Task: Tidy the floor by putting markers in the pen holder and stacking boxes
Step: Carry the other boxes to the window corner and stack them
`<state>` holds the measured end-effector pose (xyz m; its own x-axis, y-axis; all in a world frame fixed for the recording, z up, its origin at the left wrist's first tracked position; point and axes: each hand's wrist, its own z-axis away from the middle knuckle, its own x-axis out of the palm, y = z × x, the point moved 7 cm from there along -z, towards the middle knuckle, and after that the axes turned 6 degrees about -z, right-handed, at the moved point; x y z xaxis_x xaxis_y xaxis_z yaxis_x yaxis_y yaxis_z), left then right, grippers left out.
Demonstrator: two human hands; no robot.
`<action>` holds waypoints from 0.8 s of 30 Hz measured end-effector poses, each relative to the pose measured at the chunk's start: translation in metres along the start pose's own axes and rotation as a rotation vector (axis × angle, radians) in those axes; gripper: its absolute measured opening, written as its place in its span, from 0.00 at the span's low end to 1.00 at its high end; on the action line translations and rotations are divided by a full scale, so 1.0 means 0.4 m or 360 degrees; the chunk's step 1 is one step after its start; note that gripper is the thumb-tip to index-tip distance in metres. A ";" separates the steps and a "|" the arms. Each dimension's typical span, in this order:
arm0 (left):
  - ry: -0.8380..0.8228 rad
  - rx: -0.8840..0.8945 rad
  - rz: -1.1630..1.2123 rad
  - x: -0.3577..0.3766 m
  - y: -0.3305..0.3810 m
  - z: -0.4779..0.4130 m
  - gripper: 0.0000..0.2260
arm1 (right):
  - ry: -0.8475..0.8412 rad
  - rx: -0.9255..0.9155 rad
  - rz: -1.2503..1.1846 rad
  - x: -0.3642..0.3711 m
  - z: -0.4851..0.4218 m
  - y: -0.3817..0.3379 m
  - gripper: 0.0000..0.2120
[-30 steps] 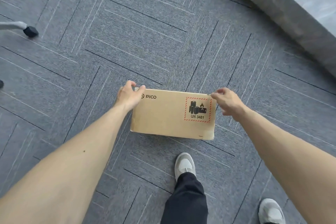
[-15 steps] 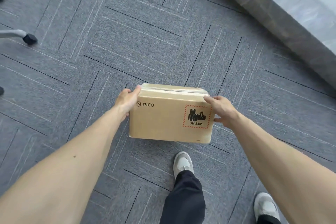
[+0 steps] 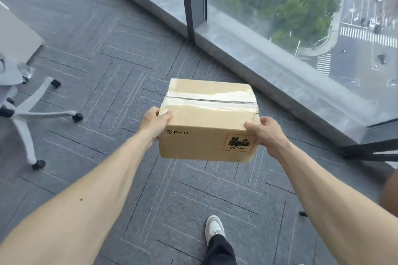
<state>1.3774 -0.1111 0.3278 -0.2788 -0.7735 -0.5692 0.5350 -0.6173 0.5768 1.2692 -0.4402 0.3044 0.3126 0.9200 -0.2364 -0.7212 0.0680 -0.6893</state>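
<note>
Tan cardboard box [image 3: 206,135] with black PICO lettering and a red-hatched label [image 3: 239,143]. Carpet [image 3: 120,66] is dark grey with thin pale stripes, office chair base [image 3: 28,112] is white with black casters.

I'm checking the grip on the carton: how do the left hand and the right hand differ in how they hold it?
The left hand grips the cardboard box at its upper left corner, thumb lying over the top edge; the right hand clamps the right side a little lower, thumb pressed along the front face's upper edge near the hazard label. The left sits farther from the camera than the right. Both hold the box clear of the carpet.
</note>
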 end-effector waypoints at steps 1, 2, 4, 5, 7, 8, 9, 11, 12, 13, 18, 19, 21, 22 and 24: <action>0.0012 0.0058 0.0013 -0.026 0.067 0.029 0.11 | 0.0019 -0.0049 -0.0043 -0.035 0.034 -0.056 0.25; 0.0019 0.0118 0.0019 -0.051 0.136 0.063 0.12 | 0.0045 -0.0108 -0.0089 -0.072 0.072 -0.112 0.26; 0.0022 0.0242 0.0030 -0.093 0.273 0.140 0.14 | 0.0085 -0.0216 -0.0177 -0.156 0.150 -0.218 0.26; 0.0018 0.0293 0.0051 -0.110 0.339 0.182 0.15 | 0.0099 -0.0258 -0.0207 -0.201 0.195 -0.267 0.25; 0.0022 0.0417 0.0105 -0.136 0.472 0.278 0.16 | 0.0143 -0.0335 -0.0288 -0.304 0.284 -0.354 0.25; 0.0027 0.0486 0.0121 -0.146 0.532 0.329 0.16 | 0.0174 -0.0381 -0.0328 -0.358 0.328 -0.390 0.26; 0.0029 0.0564 0.0132 -0.152 0.591 0.382 0.16 | 0.0206 -0.0428 -0.0359 -0.415 0.378 -0.426 0.26; 0.0007 0.0713 0.0149 -0.150 0.701 0.486 0.16 | 0.0285 -0.0533 -0.0405 -0.538 0.476 -0.481 0.26; -0.0015 0.0771 0.0172 -0.145 0.750 0.545 0.18 | 0.0326 -0.0579 -0.0440 -0.601 0.526 -0.499 0.26; -0.0040 0.0837 0.0185 -0.131 0.802 0.612 0.20 | 0.0366 -0.0620 -0.0471 -0.671 0.589 -0.512 0.26; -0.0182 0.1195 0.0243 -0.020 0.999 0.962 0.20 | 0.0554 -0.0853 -0.0609 -0.975 0.887 -0.491 0.28; -0.0242 0.1263 0.0247 0.016 1.029 1.038 0.21 | 0.0636 -0.0887 -0.0635 -1.042 0.955 -0.463 0.29; -0.0333 0.1396 0.0237 0.092 1.072 1.197 0.23 | 0.0805 -0.0941 -0.0693 -1.171 1.097 -0.390 0.31; -0.0380 0.1461 0.0234 0.128 1.086 1.283 0.24 | 0.0862 -0.0950 -0.0731 -1.233 1.161 -0.347 0.32; -0.0491 0.1559 0.0216 0.207 1.099 1.452 0.26 | 0.1001 -0.0961 -0.0787 -1.349 1.301 -0.250 0.32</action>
<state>1.1263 -0.5301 0.8743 -0.5304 -0.7635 -0.3685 -0.2675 -0.2617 0.9273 0.8510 -0.7426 0.8571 0.8885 0.4580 -0.0283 -0.0420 0.0197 -0.9989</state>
